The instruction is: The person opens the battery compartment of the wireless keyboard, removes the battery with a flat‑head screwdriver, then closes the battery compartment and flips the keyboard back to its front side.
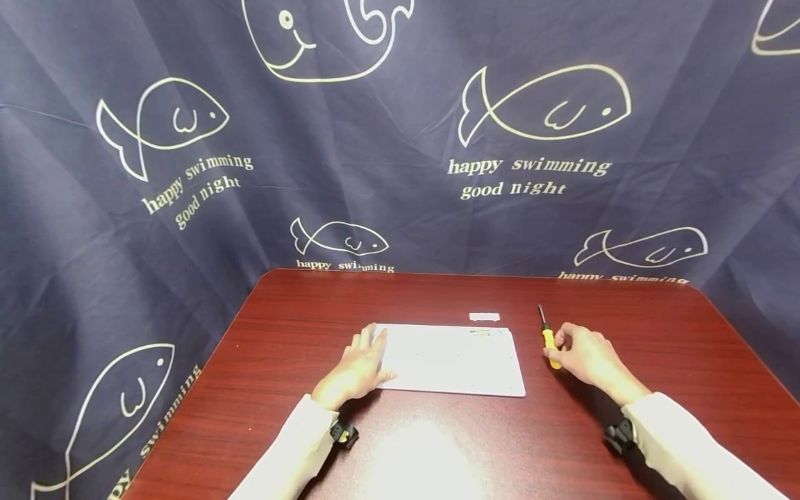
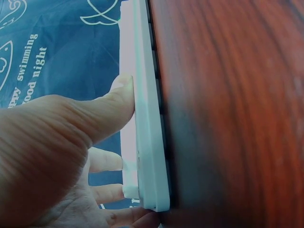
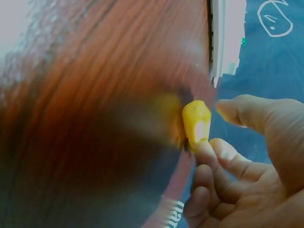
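A white keyboard (image 1: 446, 361) lies face down on the table, with dark-sided keys beneath its edge in the left wrist view. My left hand (image 1: 356, 368) grips its left end, the thumb on the upturned back and the fingers by the side edge. Two small batteries (image 1: 480, 332) show at its far right corner. To the right lies a screwdriver (image 1: 550, 346) with a yellow handle, its shaft pointing away. My right hand (image 1: 584, 353) is beside that handle; in the right wrist view a finger touches it while the thumb stands apart.
Just behind the keyboard lies a small white cover piece (image 1: 484, 317). The dark red wooden table (image 1: 300, 305) has rounded far corners. A blue curtain (image 1: 400, 173) printed with fish hangs right behind it.
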The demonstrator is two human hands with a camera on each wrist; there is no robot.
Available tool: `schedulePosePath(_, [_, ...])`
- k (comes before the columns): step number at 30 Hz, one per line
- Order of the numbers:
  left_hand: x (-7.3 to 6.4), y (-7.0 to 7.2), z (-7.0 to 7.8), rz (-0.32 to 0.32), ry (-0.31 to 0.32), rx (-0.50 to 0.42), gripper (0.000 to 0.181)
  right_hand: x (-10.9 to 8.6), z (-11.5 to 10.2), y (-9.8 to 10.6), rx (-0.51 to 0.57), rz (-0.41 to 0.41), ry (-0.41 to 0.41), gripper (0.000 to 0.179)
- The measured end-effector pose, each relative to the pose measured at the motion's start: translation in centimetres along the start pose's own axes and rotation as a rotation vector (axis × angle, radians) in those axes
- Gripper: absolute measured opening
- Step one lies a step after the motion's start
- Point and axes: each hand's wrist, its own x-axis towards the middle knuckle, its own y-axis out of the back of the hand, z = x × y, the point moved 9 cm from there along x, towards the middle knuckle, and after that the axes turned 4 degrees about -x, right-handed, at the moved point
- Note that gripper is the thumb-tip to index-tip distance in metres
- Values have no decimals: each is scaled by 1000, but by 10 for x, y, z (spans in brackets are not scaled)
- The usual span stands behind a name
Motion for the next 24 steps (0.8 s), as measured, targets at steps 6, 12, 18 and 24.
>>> schedulePosePath(6, [0,0,0,1,-6,8,80,-1,-25,6,51,98,161,26])
schedulePosePath(12, [0,-1,1,-7,-4,5,80,-9,-66,-6,100,54,398,53])
schedulePosePath(18, [0,-1,0,-10,4,1,80,-13,-81,-28,54,-133,407,81])
schedulePosePath(24, [0,1,1,-7,8,4,80,-14,-81,-38,14,-196,379,87])
